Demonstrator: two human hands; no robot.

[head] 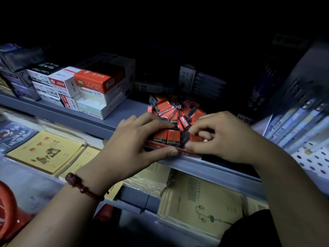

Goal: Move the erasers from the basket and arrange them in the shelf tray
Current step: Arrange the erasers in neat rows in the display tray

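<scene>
A low red shelf tray [188, 154] sits at the front edge of the grey shelf [106, 120]. It holds several red-and-black 2B erasers [167, 111], loosely piled at the back, with two standing side by side at the front [169, 137]. My left hand [138, 139] rests on the tray's left side, thumb on its front rim and fingers on the erasers. My right hand [222, 138] pinches one red-and-black eraser [193, 138] at the tray's right front. A red basket [8, 211] shows at the bottom left corner.
Stacked white and orange stationery boxes [92, 86] stand on the shelf to the left of the tray. Dark packages fill the shelf's back. Yellow and green notebooks [48, 152] lie on the lower shelf. Blue-spined items [299, 125] lean against a perforated panel at right.
</scene>
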